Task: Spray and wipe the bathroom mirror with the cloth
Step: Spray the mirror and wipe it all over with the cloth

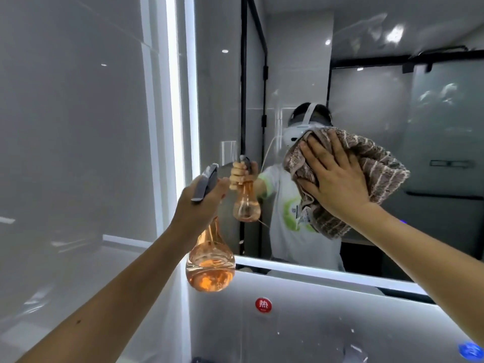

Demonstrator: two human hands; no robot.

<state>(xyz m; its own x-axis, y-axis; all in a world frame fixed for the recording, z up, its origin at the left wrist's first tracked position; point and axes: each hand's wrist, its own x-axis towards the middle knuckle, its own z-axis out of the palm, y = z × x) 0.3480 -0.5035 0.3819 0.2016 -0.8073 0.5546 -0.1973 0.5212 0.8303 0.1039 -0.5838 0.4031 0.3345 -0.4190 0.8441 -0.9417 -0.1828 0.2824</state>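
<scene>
Left hand [199,203] curled tight, right hand [337,176] flat with fingers spread

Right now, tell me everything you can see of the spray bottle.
The clear, orange-tinted spray bottle has a round bulb base, a long narrow neck and a grey trigger head. The left hand grips its neck, holding it nearly upright before the lower left corner of the lit-edged wall mirror. Liquid fills part of the bulb.
</scene>
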